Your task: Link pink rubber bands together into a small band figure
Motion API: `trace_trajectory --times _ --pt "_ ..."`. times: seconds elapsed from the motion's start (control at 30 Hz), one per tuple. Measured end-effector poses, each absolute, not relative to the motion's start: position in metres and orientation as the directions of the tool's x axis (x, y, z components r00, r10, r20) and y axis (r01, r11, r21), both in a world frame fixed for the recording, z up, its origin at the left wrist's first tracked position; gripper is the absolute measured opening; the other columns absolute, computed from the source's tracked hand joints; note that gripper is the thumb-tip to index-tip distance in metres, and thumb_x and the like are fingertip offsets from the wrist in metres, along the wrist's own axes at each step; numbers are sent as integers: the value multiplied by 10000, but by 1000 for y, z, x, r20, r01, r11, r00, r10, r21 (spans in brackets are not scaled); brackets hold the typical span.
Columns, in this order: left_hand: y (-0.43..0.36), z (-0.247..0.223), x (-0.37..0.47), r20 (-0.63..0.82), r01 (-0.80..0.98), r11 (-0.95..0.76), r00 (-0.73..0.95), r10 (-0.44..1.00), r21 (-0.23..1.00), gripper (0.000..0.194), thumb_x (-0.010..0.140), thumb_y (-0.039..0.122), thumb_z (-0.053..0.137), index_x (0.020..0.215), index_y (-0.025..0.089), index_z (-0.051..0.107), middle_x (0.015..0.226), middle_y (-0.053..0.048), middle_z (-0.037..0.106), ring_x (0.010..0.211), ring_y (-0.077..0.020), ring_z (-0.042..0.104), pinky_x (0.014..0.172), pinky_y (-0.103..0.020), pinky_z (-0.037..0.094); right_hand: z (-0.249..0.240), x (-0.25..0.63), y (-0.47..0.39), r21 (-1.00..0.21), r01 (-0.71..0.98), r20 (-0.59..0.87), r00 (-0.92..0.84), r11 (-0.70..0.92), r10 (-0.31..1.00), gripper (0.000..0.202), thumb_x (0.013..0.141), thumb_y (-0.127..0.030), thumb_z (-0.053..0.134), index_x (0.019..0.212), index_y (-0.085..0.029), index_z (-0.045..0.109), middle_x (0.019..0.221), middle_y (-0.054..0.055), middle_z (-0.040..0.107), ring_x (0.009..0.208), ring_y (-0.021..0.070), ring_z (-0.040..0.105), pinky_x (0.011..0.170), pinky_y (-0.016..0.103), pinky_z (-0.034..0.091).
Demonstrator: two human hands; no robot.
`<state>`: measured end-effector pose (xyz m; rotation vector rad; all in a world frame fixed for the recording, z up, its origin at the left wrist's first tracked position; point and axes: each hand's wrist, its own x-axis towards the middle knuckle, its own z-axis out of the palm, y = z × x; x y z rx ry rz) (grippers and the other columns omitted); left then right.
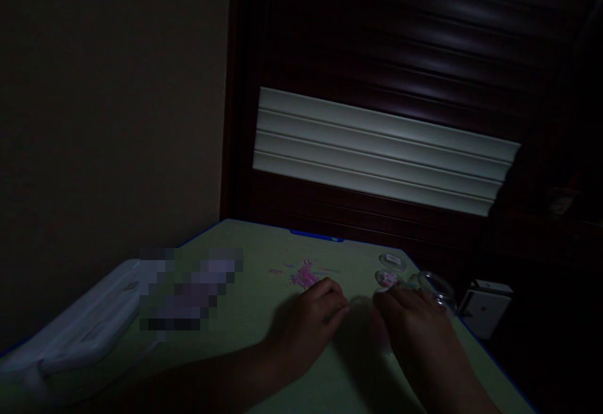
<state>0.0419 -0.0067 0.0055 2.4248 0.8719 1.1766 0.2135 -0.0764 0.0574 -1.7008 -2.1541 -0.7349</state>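
Observation:
My left hand (313, 323) is over the middle of the pale green table (254, 244), its fingers bent and pressed together at the tips. Whatever it pinches, if anything, is too dark to make out. To its right, my right hand (414, 323) has its fingers curled down beside a dim pinkish thing (377, 329), which it partly hides. A faint clear, rounded shape (360, 304) shows between the two hands. Just beyond my left hand lies a small pile of pink pieces (305, 275), with thin coloured bits around it.
Small clear round containers (392, 262) and a larger clear round container (436, 285) stand at the right edge. A white tray-like object (89, 313) with a cable is at the left, near a pixelated patch. A white box (485, 307) is beyond the right edge.

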Motion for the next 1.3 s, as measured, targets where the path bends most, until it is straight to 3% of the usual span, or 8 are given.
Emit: trace_trajectory --times 0.13,0.3,0.5,0.93,1.3 --pt "-4 4 42 590 406 -736 440 677 542 91 852 204 518 818 222 601 880 19 563 786 -116 542 728 -232 427 60 224 -78 206 977 510 -155 55 846 321 731 -8 444 891 -197 649 914 80 660 811 220 601 716 326 361" --pt "-2 2 41 598 386 -740 437 672 551 93 851 190 517 813 217 598 861 22 565 795 -115 541 722 -230 422 59 229 -79 216 975 492 -55 -61 869 287 729 -26 453 846 -193 654 903 93 660 777 238 602 676 343 384" --pt "-2 1 41 583 394 -734 446 679 553 108 861 212 499 823 215 600 864 12 572 790 -125 544 720 -249 430 59 229 -77 207 978 412 -93 6 906 299 722 -25 426 806 -197 656 844 78 666 765 228 607 680 342 388" --pt "0 1 41 582 383 -728 437 686 569 90 844 189 516 824 219 599 872 18 575 795 -122 546 723 -242 420 53 236 -75 165 984 433 -130 64 892 343 723 -31 438 908 -213 663 888 64 667 845 240 609 753 364 392" --pt "15 -9 40 502 460 -661 431 750 592 103 819 185 514 799 203 613 844 10 585 768 -130 541 669 -227 407 55 232 -76 160 984 433 -139 76 891 296 724 -31 432 814 -202 655 814 65 661 783 219 612 694 328 386"
